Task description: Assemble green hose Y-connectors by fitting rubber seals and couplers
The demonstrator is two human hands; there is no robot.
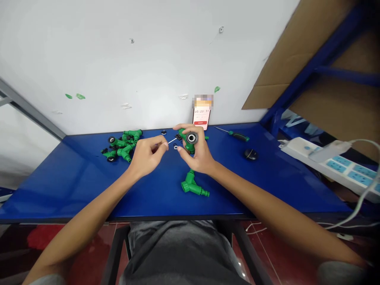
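My right hand (198, 152) is wrapped round a green plastic hose splitter (190, 147), whose round end with a black and grey ring faces me. In my left hand (150, 154), closed fingers grip a thin metal rod (172, 140); its handle, if any, is hidden in the fist. The rod points right, towards a small black part (178, 137) beside the splitter; whether they touch I cannot tell. Below the right fingertips lies a small white ring (175, 147) with a dark one near it. A second green Y-shaped splitter (192, 185) rests on the table closer to me.
Several green splitters (126, 144) are heaped at the left of the blue table (74, 178). A phone (202, 116) showing a timer leans on the wall. To the right lie a screwdriver (237, 135), a black round object (251, 154) and a white power strip (329, 160). A small black part (164, 132) sits near the wall.
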